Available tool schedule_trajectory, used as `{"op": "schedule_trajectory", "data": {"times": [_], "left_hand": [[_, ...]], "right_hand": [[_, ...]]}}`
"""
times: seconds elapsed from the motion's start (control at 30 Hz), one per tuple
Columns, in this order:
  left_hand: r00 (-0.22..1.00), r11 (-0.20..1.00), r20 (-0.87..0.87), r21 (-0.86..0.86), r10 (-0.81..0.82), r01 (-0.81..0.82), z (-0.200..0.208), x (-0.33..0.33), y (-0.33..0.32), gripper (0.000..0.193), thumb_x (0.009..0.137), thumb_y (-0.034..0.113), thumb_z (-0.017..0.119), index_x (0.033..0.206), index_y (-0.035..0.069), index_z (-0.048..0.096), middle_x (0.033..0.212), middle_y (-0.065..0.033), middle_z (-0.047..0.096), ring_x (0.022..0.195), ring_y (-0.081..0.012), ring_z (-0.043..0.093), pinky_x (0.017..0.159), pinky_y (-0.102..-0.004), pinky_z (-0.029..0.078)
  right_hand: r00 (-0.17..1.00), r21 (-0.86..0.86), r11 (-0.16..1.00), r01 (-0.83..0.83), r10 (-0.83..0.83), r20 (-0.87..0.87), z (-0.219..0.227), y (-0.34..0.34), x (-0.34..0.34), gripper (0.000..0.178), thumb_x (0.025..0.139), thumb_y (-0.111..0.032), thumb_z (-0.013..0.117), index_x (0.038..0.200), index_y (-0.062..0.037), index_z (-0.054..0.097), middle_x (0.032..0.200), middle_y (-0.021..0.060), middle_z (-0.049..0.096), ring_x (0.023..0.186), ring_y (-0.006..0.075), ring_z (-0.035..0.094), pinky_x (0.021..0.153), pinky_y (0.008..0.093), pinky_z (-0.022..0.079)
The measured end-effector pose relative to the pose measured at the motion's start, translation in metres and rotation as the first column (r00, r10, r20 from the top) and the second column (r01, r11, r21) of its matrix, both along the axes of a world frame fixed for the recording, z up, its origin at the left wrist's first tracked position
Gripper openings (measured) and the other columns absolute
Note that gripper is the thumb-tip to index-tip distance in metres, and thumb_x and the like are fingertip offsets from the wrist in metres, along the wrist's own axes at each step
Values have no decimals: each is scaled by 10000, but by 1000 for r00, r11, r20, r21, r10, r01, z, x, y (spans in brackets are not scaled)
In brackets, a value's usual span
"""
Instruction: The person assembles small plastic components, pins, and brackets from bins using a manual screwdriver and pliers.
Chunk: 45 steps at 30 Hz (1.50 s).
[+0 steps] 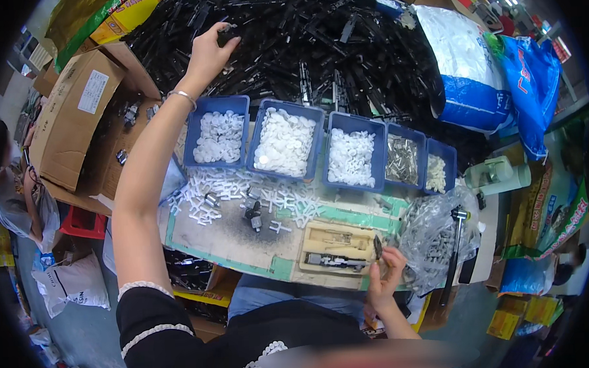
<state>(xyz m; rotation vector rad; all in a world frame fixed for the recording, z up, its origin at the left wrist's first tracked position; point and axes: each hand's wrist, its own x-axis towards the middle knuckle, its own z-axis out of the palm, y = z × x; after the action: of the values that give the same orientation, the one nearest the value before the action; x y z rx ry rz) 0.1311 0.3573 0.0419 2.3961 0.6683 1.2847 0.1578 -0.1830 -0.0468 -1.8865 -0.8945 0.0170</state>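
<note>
Workbench (198, 239), dark piece (377, 246) in right hand (385, 280), just beside cream tray (325, 273).

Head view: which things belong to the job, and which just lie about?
Likely in use:
black parts heap by left hand
dark piece in right hand
beige tray
blue bins

Probably lying about:
white sack
red container
blue bag

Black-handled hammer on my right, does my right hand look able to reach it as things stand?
Probably yes: the black-handled hammer lies near your right hand, its handle uncovered by the clear plastic bag. That hand holds a small dark part, which might need setting down first.
</note>
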Motion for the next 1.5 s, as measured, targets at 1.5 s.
{"op": "schedule_trajectory", "data": {"times": [1.5], "left_hand": [[729,669,-83,-480,-679,568,-22,-129,-337,302,757,-22,667,1057,2,641,975,-147,660,842,-252,654,709,-312,522]], "right_hand": [[824,-309,899,-310,416,385,95,9,15,386,677,-182,744,1029,-59,644,1041,108,639,961,280,609,848,400,475]]}}
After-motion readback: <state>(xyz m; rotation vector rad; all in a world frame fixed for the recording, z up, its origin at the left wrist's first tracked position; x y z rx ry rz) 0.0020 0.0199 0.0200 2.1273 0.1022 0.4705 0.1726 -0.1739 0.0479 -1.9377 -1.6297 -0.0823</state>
